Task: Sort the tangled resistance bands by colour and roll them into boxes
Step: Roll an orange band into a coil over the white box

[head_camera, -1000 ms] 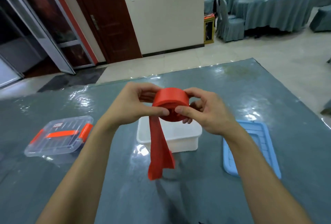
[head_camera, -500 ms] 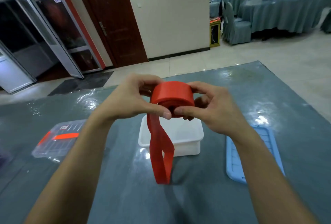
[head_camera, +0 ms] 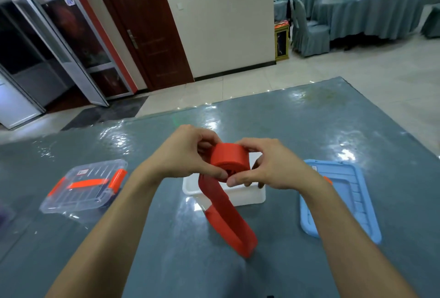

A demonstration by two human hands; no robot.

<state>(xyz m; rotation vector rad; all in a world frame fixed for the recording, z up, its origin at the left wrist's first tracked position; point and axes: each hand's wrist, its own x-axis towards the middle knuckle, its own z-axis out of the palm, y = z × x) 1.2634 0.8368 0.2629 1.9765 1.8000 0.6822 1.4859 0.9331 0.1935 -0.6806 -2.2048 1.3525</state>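
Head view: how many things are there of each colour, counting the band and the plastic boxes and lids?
Red band: 1
White box: 1
Clear box with orange clips: 1
Blue lid: 1
Total: 4

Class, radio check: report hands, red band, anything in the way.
Left hand and right hand both pinching red band, mostly rolled. Loose tail hangs in front of white box. Nothing in the way.

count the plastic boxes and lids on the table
3: a clear box with orange latches at the left, a white box in the middle, a blue lid at the right. Others may sit outside the view.
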